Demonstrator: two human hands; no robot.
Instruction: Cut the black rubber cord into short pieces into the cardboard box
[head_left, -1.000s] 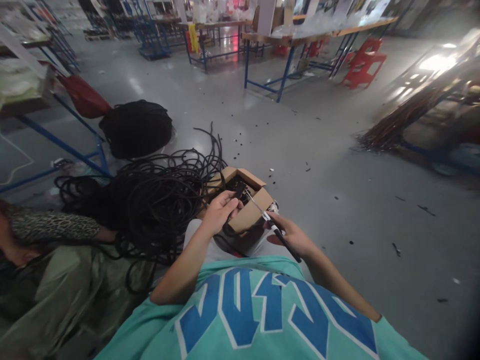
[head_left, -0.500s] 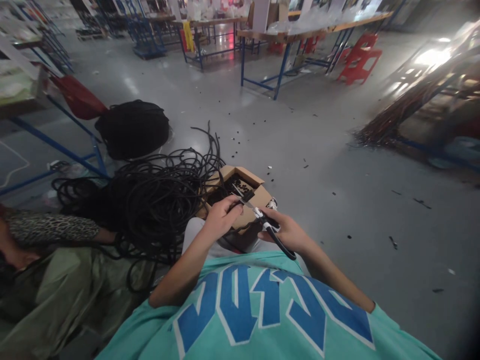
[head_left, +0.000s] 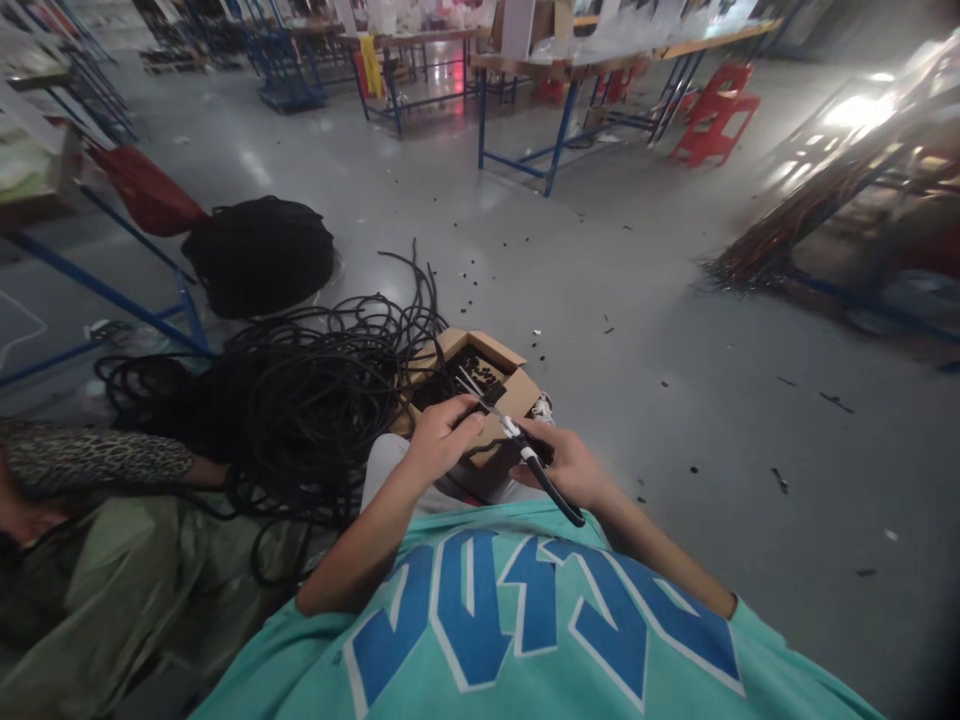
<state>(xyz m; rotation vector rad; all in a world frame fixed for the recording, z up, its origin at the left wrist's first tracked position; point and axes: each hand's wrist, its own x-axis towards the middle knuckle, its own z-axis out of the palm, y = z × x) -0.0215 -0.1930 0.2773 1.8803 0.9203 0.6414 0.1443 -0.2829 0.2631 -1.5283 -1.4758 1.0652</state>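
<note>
While I watch the middle of the frame, my right hand (head_left: 574,470) has its fingers curled round one pair of scissors (head_left: 511,428), two blades parted over one open carton (head_left: 523,392). My left hand (head_left: 439,440) pinches one black piece (head_left: 495,394) at those blades, fingers nearly closed, and left of centre sprawls one tangle of black cord (head_left: 300,385), one black bundle (head_left: 259,255) above.

your box (head_left: 517,400) sits before you on the floor (head_left: 600,400), the cord heap (head_left: 300,390) left of it, black pieces (head_left: 480,368) inside.
</note>
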